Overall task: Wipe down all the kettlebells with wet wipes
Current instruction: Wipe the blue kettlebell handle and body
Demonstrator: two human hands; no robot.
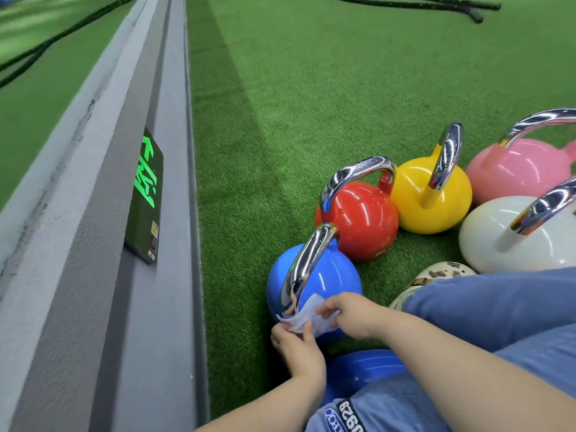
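Note:
A blue kettlebell with a chrome handle stands on the green turf near the wall. Both my hands hold one white wet wipe against its near side. My left hand pinches the wipe's lower edge and my right hand pinches its right end. Behind it stand a red kettlebell, a yellow kettlebell, a pink kettlebell and a white kettlebell. A second blue kettlebell lies half hidden under my arms.
A grey wall ledge runs along the left, with a lit green exit sign on it. My knees in blue trousers and a spotted shoe crowd the right. Black battle ropes lie far off on the turf.

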